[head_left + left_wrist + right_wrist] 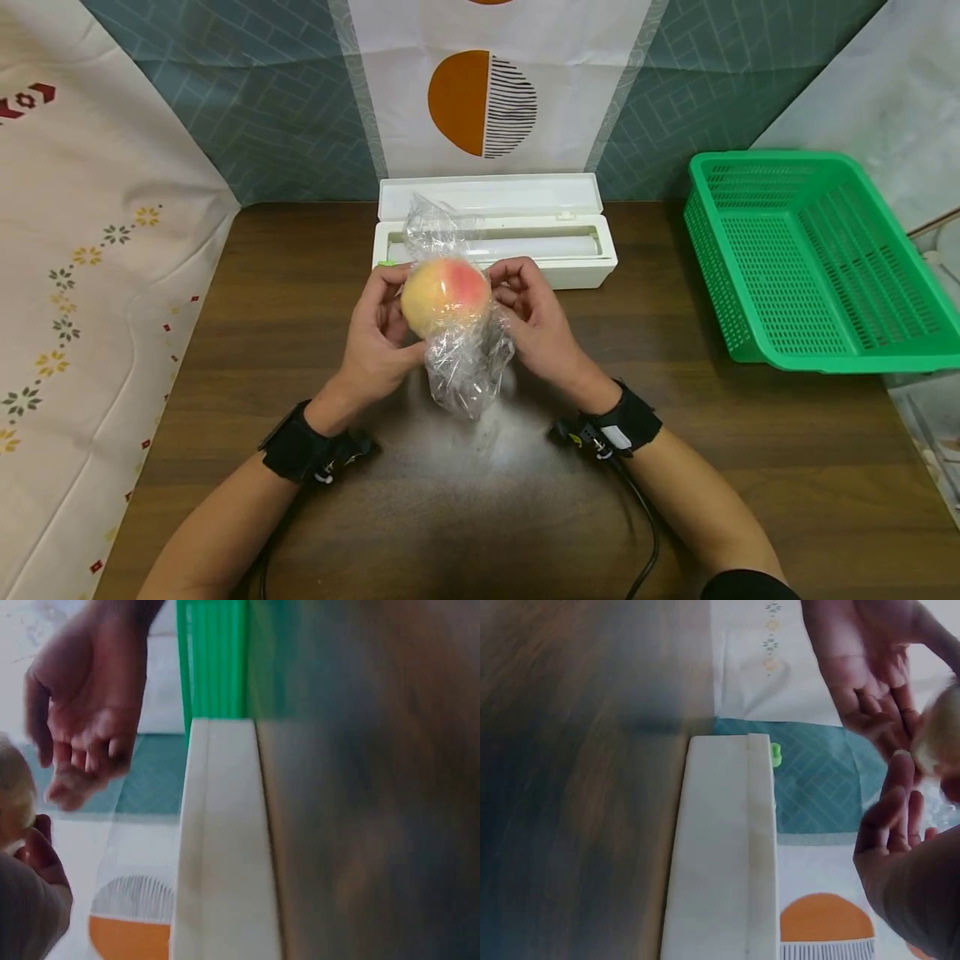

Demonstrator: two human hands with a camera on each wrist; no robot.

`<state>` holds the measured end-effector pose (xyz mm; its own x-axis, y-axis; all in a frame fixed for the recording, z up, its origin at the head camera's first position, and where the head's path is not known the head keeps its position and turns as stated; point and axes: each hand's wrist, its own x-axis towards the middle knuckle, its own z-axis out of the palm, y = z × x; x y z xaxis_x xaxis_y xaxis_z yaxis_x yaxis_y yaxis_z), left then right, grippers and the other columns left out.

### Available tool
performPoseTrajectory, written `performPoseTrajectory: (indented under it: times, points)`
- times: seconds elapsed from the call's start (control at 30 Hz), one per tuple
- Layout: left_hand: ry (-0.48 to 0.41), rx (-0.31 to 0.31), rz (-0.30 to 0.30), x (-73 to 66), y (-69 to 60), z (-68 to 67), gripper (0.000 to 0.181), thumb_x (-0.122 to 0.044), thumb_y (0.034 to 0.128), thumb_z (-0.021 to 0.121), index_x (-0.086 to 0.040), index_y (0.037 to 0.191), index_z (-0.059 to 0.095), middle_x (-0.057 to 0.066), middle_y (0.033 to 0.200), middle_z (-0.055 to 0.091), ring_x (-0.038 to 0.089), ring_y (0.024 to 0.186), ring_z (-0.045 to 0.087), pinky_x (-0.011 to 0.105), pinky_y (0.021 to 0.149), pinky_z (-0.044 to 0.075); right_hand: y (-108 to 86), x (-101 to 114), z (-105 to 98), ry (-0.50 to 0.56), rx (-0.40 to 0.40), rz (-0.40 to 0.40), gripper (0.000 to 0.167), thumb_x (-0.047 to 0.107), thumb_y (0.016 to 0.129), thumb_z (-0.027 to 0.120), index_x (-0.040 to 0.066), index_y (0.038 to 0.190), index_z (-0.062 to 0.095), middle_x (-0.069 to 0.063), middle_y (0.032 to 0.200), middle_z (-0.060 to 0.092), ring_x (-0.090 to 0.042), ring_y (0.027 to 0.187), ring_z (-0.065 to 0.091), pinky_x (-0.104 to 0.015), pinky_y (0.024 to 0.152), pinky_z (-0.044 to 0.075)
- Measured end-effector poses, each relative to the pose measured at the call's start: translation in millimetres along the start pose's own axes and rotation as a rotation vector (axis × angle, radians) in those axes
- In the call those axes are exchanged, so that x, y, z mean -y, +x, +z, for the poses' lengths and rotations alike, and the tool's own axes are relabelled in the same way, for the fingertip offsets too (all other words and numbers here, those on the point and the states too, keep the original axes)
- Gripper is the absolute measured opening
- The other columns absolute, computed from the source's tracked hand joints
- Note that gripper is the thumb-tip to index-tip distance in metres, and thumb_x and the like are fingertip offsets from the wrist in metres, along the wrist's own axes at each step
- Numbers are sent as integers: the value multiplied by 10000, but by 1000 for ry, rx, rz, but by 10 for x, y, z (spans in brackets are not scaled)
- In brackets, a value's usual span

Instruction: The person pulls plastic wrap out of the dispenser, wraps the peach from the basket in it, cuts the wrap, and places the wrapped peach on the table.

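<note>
A yellow peach (438, 300) with a red blush sits in clear plastic wrap (465, 371), held up above the table. Loose wrap stands up behind the fruit, and a crumpled bunch hangs in front. On the left side, my left hand (375, 346) grips the wrapped peach between thumb and fingers. My right hand (543, 333) is at the other side, its curled fingers pinching the wrap by the fruit. Both wrist views catch only part of the peach (941, 735), at the frame edge. Just behind the hands is a white wrap dispenser (581, 275), lid raised, with a roll (555, 247) inside.
A green plastic basket (780, 363) stands at the right on the brown wooden table (300, 250). Patterned cloth (97, 333) hangs along the left side, and a printed backdrop (300, 125) rises behind the dispenser. Black cables trail from both wrist straps.
</note>
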<state>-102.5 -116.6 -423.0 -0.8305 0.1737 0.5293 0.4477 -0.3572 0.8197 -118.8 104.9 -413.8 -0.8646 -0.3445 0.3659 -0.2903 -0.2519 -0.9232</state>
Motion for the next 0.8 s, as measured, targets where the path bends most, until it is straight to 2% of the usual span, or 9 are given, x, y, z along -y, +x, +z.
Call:
performPoseTrajectory:
  times: [0.07,0.13,0.2,0.23,0.33,0.43,0.6,0.8]
  points:
    - [-87,-8,-8,19,-19,52,772,-265,785,974,-41,1354,503,121,1348,564,195,1176,597,265,1001,530,-15,-19,-18,-22,97,-22,575,155,989,727,-109,1343,357,-147,1274,582,-176,1117,671,-303,895,573]
    - [-131,-13,-7,35,-42,95,770,-254,783,977,-64,1351,494,104,1330,562,187,1183,578,259,1004,525,-21,-27,-36,-106,187,-43,866,377,919,843,-79,1426,310,-198,1372,541,-213,1230,621,-363,1031,531]
    - [-146,-5,-5,48,-68,128,772,-254,787,975,-69,1353,483,99,1322,563,183,1185,580,260,1006,528,-32,-26,-48,-203,254,-54,1058,568,849,854,-45,1504,293,-222,1454,515,-255,1321,564,-421,1140,462]
    - [-151,5,-7,55,-80,141,768,-246,794,969,-71,1356,476,99,1324,567,182,1190,587,262,1005,532,-43,-19,-52,-250,272,-60,1098,622,836,838,-47,1524,304,-239,1478,509,-281,1354,539,-451,1180,421]
    - [-149,41,-9,72,-106,166,752,-214,810,954,-78,1364,464,98,1336,576,182,1204,603,271,1005,541,-85,1,-61,-321,290,-72,1124,705,848,771,-77,1534,345,-279,1479,514,-333,1385,509,-501,1221,362]
    - [-129,66,-8,84,-120,170,733,-211,829,938,-90,1371,459,94,1356,582,181,1229,605,277,1013,540,-124,-1,-66,-285,269,-95,1193,757,838,740,-151,1506,349,-351,1441,511,-335,1367,520,-511,1217,365]
    - [-55,78,7,83,-121,152,723,-238,832,937,-68,1357,471,96,1375,572,194,1250,611,288,1012,548,-100,32,-12,-215,222,-99,1126,656,812,843,-118,1493,390,-306,1412,548,-237,1330,550,-457,1188,414]
    - [77,111,11,64,-123,127,897,-345,811,942,149,1313,387,104,1431,534,234,1274,605,301,1032,538,-95,94,33,-199,172,-51,1141,668,753,883,-104,1460,429,-264,1384,575,-265,1275,579,-437,1137,468]
